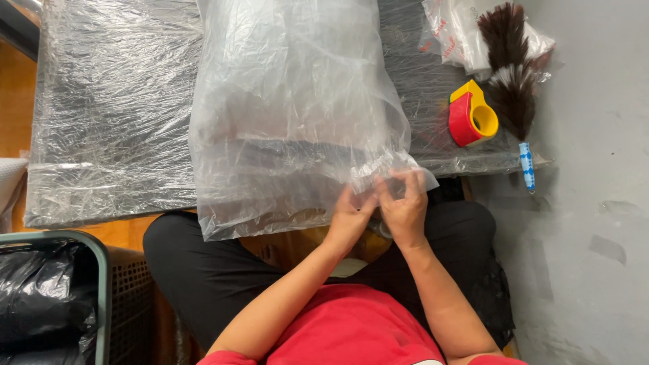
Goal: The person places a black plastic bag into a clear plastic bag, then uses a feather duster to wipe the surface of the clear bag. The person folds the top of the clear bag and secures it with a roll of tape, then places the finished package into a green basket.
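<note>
we pinch the near corner of the clear plastic bag (291,115) with left hand (348,220) and right hand (405,213), fingers closed on it; its open edge looks unsealed. beyond the bag, right, the tape dispenser (472,115) sits untouched beside a feather duster (510,74).

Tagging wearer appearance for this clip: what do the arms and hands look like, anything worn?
Both forearms are bare, and the left hand and right hand wear no gloves. No watch or ring is visible. Short red sleeves of a red shirt show at the frame's bottom edge.
</note>
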